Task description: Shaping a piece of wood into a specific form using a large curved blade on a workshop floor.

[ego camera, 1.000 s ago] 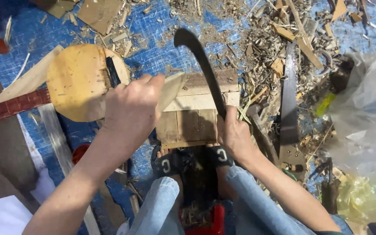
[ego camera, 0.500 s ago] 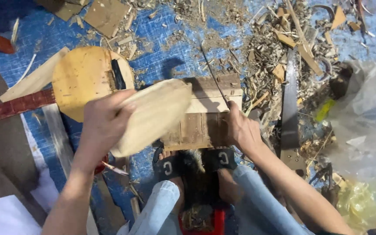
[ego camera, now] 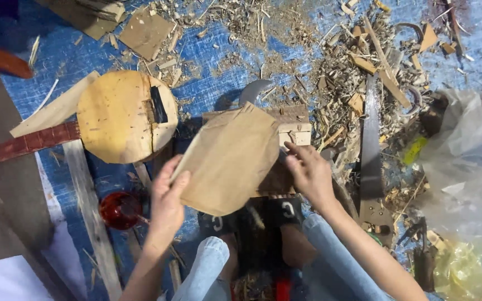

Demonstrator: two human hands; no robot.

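Covering the wooden block (ego camera: 294,131), a board (ego camera: 230,159) hides it.

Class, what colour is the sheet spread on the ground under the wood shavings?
Blue; the sheet shows best in the head view.

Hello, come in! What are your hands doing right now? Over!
Left hand grips flat wooden board. Right hand rests at board's right edge, over wooden block. Curved blade pokes out behind. Shavings all around.
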